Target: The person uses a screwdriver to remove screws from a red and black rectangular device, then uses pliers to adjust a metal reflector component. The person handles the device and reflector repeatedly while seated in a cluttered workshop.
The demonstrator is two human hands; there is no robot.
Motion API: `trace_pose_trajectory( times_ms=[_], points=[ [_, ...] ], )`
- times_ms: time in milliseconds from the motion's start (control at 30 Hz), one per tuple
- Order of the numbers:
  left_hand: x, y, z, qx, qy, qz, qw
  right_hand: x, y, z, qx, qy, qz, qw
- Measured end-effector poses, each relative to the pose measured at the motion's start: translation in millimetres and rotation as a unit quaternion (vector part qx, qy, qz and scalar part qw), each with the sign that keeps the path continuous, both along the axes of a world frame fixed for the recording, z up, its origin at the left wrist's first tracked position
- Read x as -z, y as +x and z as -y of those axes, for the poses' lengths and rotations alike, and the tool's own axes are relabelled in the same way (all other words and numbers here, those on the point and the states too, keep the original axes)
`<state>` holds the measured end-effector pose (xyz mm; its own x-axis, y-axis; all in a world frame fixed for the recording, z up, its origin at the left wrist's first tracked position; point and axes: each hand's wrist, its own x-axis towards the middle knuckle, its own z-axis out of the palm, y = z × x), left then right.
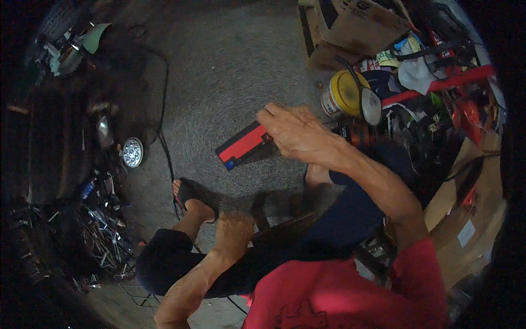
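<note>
My right hand [282,123] is closed on the upper end of a red and black oblong case [244,147]. The case slants down to the left above the floor and has a blue spot at its lower corner. What kind of thing it is, I cannot make out. My left hand [235,222] hangs low over my lap, near my left foot. Motion smears it, and its fingers do not show clearly.
A black cable [164,104] runs along the floor at left, near a round LED lamp [132,152]. Loose metal pieces [107,247] lie in a dark heap below. At right stand a yellow-lidded bucket [346,93], cardboard boxes [356,27] and a red bar [460,79] amid clutter.
</note>
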<state>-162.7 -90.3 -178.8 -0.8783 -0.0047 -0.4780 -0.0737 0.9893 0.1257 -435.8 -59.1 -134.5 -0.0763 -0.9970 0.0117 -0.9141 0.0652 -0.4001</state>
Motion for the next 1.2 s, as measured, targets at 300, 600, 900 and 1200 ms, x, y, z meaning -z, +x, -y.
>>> trace_pose_trajectory(
  times_ms=[300,600,900,1200],
  points=[
    [5.8,-4.3,6.6,-0.025,0.009,-0.069,0.997,-0.6,0.7,-9.5,0.087,0.023,-0.046,0.995],
    [4.4,3.7,3.3,-0.012,0.024,-0.04,0.999,9.0,-1.8,-14.1,-0.001,-0.053,-0.012,0.999],
    [1.0,-4.1,3.2,0.001,0.017,-0.048,0.999,6.3,2.6,-11.4,0.111,-0.012,-0.088,0.99],
    [-0.5,-0.1,0.1,-0.011,0.021,-0.074,0.997,1.5,4.5,-8.5,-0.015,-0.064,-0.018,0.998]
  ],
)
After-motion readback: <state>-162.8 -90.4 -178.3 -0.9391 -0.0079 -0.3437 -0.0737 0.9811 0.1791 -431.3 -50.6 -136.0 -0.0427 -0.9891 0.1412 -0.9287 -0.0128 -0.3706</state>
